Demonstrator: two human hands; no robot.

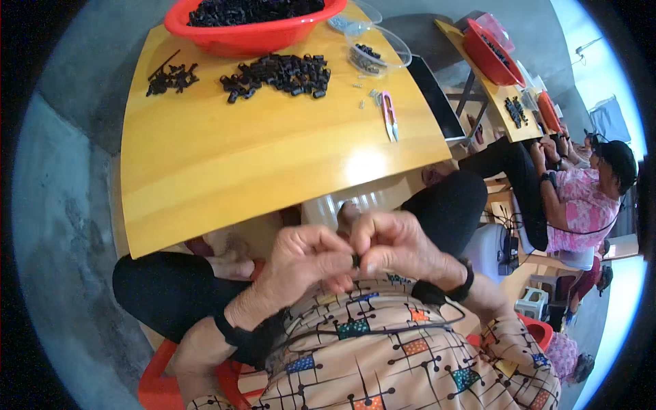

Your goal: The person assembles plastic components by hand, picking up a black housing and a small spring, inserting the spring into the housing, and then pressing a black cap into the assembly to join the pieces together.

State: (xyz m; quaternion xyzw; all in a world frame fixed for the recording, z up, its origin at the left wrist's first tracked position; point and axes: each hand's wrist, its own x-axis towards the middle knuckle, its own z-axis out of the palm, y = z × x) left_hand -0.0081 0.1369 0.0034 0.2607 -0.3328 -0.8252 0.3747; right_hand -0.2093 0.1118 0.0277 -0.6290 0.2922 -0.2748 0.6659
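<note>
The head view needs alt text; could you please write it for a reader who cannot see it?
The left hand and right hand pinch a small dark piece between them. On the yellow table ahead are pink-handled thread snips, loose black cylindrical parts and a filled red basin.

The black pieces look plastic, the tabletop glossy, the snips' blades metal.

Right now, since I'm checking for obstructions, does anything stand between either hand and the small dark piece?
Nothing visible does: the fingertips of the left hand and the right hand come together at the small dark piece, hiding most of it. The yellow table lies beyond both hands, not between them.
</note>
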